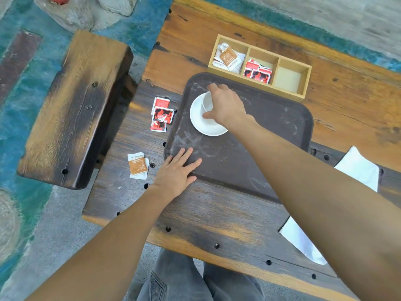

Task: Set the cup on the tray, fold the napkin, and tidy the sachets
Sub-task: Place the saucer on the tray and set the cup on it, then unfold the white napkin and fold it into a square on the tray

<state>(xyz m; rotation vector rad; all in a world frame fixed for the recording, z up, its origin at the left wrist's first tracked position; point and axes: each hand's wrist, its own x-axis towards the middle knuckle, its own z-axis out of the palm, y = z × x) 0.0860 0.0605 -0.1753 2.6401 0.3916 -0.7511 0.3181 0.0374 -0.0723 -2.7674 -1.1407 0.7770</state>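
Holding the cup (pixel 207 103) by its rim, the right hand (pixel 225 105) has its grip closed from above, fingers on the far side and thumb on the near side. Cup sits on the saucer (pixel 196 120), directly under the grip, on the far-left part of the tray (pixel 271 131); whether its weight is fully down, cannot tell. Left hand (pixel 175 170) lies flat, grip open and empty, pressing the tray's near-left corner.

Judgement: cup step nearly done; release comes next. Loose red sachets (pixel 161 115) lie on the counter (pixel 217 222) just left of the cup grip, off the tray; a brown sachet (pixel 137 165) lies just left of the left hand, so that hand is nearer. Box (pixel 259 66) beyond the grip. Napkin (pixel 355 166) well right, partly hidden by the right arm.
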